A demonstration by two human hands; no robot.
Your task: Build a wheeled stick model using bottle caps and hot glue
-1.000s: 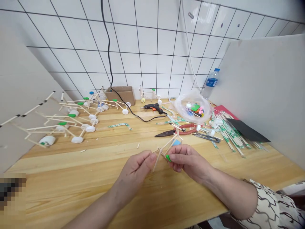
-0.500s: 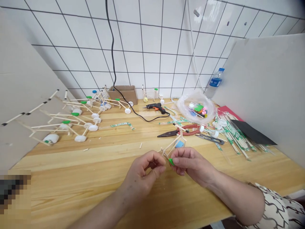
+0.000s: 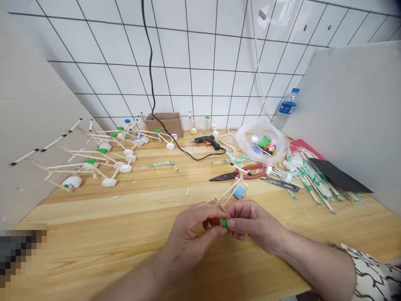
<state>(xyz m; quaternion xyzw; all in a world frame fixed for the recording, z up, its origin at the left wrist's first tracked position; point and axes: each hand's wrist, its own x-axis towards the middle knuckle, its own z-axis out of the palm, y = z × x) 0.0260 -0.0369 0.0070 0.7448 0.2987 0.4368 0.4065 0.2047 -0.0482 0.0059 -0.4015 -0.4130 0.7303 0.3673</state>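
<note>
My right hand [image 3: 255, 225] pinches a small green piece [image 3: 224, 224] between thumb and fingertips, most of it covered. My left hand [image 3: 194, 234] meets it from the other side, its thumb and forefinger closed on the piece's left edge. Just beyond the fingertips rests a small bicycle-like frame of thin wooden sticks [image 3: 228, 194]. A blue wheel-like part [image 3: 239, 192] sits at its far end, below a black-tipped stick [image 3: 242, 169]. The near end of the frame is partly hidden by my hands.
Several finished stick bicycles [image 3: 90, 165] stand at the left. A glue gun [image 3: 206, 141], red-handled pliers [image 3: 225, 176], a utility knife [image 3: 280, 184], a plastic bag of coloured pieces [image 3: 244, 144] and wrapped chopsticks [image 3: 315, 179] lie across the back and right. A cardboard box [image 3: 167, 124] is against the wall.
My left hand has moved right, and its fingertips have come onto the green piece. Both hands have drawn slightly nearer to me, away from the stick frame.
</note>
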